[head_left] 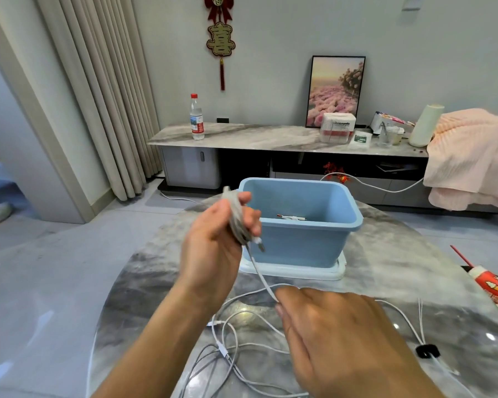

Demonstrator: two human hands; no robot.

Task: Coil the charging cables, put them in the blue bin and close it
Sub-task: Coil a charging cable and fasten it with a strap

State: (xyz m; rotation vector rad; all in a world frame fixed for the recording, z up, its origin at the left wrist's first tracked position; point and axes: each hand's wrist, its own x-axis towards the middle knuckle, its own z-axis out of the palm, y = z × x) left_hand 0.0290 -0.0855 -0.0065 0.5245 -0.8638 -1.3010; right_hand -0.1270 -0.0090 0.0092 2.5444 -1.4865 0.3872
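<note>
Presently: my left hand (213, 234) grips a coiled grey cable (236, 219), fingers curled round the loops, just beside the open blue bin (299, 239), which stands on its white lid (335, 272) and holds one cable already. My right hand (337, 334) pinches the cable's loose tail; further white cables (236, 349) lie tangled on the marble table (385, 268).

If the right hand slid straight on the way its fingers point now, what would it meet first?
The right hand points left and slightly away, pinching the cable. Straight on, it would probably meet the left forearm first, though depth is unclear. The blue bin lies farther off.
</note>
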